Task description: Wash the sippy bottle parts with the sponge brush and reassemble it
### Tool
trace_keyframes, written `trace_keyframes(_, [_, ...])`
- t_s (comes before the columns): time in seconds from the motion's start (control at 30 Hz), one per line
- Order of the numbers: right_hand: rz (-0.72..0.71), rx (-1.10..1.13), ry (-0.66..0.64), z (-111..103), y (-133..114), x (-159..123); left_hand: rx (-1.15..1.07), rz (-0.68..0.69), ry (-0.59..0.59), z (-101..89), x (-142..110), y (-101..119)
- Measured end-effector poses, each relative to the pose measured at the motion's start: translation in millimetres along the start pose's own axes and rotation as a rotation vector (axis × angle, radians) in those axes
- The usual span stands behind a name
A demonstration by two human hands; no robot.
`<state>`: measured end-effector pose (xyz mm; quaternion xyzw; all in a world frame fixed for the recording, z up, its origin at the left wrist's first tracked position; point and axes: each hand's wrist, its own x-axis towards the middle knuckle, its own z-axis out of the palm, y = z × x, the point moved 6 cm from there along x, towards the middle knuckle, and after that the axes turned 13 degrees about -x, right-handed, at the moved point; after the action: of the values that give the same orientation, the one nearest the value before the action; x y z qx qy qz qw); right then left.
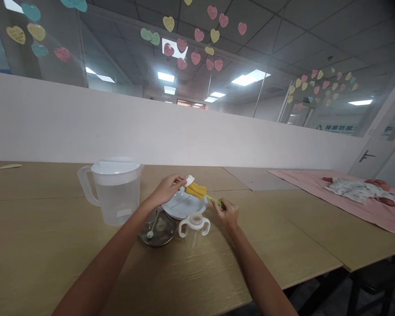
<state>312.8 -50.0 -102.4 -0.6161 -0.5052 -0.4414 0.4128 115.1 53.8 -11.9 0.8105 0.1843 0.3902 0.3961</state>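
Note:
My left hand (pixel 169 188) pinches a small white bottle cap or ring (pixel 189 180). In my right hand (pixel 228 212) is the green handle of a bottle brush with a yellow sponge head (pixel 195 191). The sponge touches the white piece, above a white basin (pixel 181 207). Just in front of the basin a clear baby bottle (pixel 194 228) with two white handles stands upright, its top uncovered. To its left, a round metal tray (pixel 166 236) holds a straw piece with a white end (pixel 150 234) and a clear nipple (pixel 161 224).
A lidded clear plastic pitcher (pixel 120 193) stands at the left. On the right, a baby doll in patterned clothes (pixel 347 189) lies on a pink cloth (pixel 306 186). A low white wall (pixel 184 136) with glass above runs behind the wooden table (pixel 276 245). A stool (pixel 371 281) is at lower right.

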Motion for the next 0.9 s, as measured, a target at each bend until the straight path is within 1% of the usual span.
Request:
trace_keyframes(0.13, [0.035,0.023,-0.011,0.9,2.1,0.3,-0.132,-0.062,-0.108,3.9,-2.8,4.3])
trace_keyframes(0.23, [0.081,0.014,-0.028,2.9,4.3,0.5,-0.195,-0.087,-0.155,5.7,-4.4,6.6])
trace_keyframes(0.3, [0.077,0.016,-0.044,4.4,3.3,0.4,-0.205,-0.095,-0.152,6.2,-5.4,6.9])
trace_keyframes(0.37, [0.059,0.024,-0.054,5.1,1.4,-0.3,-0.197,-0.095,-0.122,6.6,-6.8,7.5])
trace_keyframes(0.43, [0.046,0.026,-0.056,5.2,0.1,-1.2,-0.17,-0.073,-0.084,7.6,-8.7,10.1])
trace_keyframes(0.5, [0.039,0.023,-0.05,4.6,-0.5,-2.0,-0.124,-0.037,-0.074,10.3,-10.6,14.9])
trace_keyframes(0.57, [0.029,0.016,-0.042,3.6,-0.6,-1.9,-0.06,-0.017,-0.081,12.1,-11.9,19.8])
trace_keyframes(0.63, [0.015,-0.002,-0.032,2.3,-0.3,-0.9,0.036,-0.014,-0.071,9.0,-12.5,24.2])
trace_keyframes(0.7, [0.005,-0.039,-0.029,1.6,1.0,0.6,0.191,-0.018,-0.026,-1.4,-13.1,29.0])
trace_keyframes(0.77, [0.021,-0.088,-0.023,1.0,4.3,2.1,0.388,-0.025,0.025,-16.2,-15.0,33.9])
trace_keyframes(0.8, [0.037,-0.111,-0.023,1.1,6.3,2.5,0.489,-0.044,0.032,-23.3,-16.5,35.0])
trace_keyframes(0.83, [0.052,-0.128,-0.025,1.4,8.1,2.8,0.583,-0.086,0.014,-29.0,-18.3,34.0])
trace_keyframes(0.87, [0.065,-0.14,-0.027,1.7,9.6,2.8,0.662,-0.152,-0.033,-32.9,-20.6,30.4])
trace_keyframes(0.9, [0.071,-0.15,-0.03,2.2,10.5,2.7,0.724,-0.246,-0.105,-34.8,-23.7,23.9])
